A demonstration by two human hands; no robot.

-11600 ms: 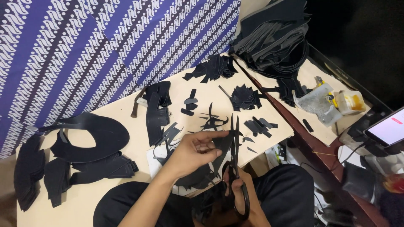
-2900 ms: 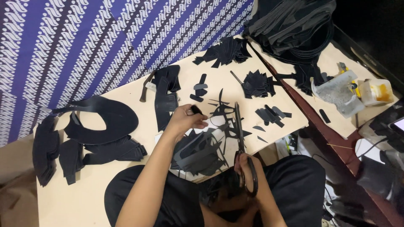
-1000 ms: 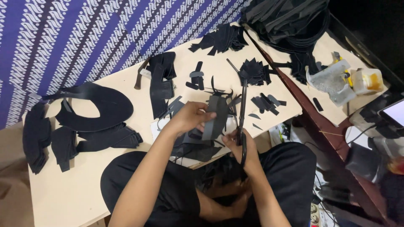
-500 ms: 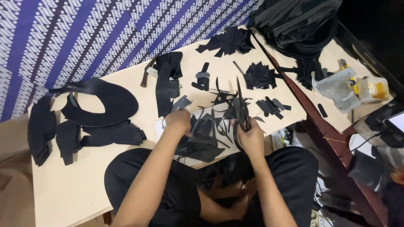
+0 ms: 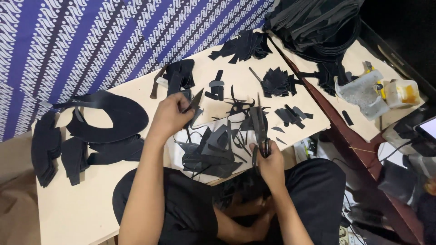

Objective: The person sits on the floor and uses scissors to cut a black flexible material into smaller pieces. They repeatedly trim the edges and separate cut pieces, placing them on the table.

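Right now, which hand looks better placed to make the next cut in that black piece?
The right hand, probably: it grips the scissors, blades pointing up. The left hand only pinches the small black piece.

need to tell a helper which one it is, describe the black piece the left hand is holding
Start at the pale board below the blue patterned cloth. The left hand sits near its middle, pinching a small black piece. Unlike the flat scraps around it, this pointed sliver is lifted off the board.

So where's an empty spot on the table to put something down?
The near left corner of the table, below the stacked black pieces, is bare. A smaller bare strip lies between the small black strips and the spiky pile. It is crowded between the left hand and the right hand holding scissors.
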